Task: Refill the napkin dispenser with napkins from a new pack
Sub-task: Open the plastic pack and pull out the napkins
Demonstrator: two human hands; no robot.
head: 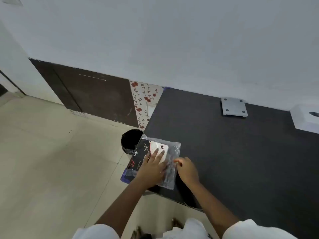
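Clear plastic napkin pack with black printed label (pixel 156 152) lay under flat, spread left hand (pixel 153 165). Right hand (pixel 187 169) pinched wrapper edge just right of those fingers. White box dispenser (pixel 305 118) sat well apart, far right. Judged: pack unopened, refill not begun.

A black bin (pixel 129 141) stands on the tiled floor (pixel 51 152) just beside the counter's (pixel 241 152) left edge. Behind it, a strip of red-flower wallpaper (pixel 144 99) meets a dark brown panel (pixel 89 94).
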